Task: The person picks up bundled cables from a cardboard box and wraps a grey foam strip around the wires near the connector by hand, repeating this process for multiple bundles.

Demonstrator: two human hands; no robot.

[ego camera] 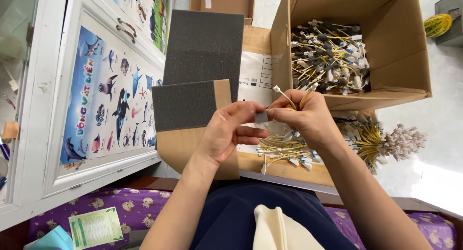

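Note:
My left hand (226,132) and my right hand (306,117) meet in the middle of the view over a wooden board. Between the thumbs and fingertips of both hands sits a small grey foam piece (261,117). My right hand also grips a thin yellow cable with a white connector (278,90) that sticks up past its fingers. Under the hands lies a loose bundle of yellow cables with white and blue ends (284,148).
An open cardboard box (395,42) full of yellow cables stands at the upper right. A tied bunch of cables with white connectors (386,141) lies right of it. Dark grey foam sheets (202,47) and cardboard (183,148) lean at the left. A white cabinet door with a sea-animal poster (111,95) is further left.

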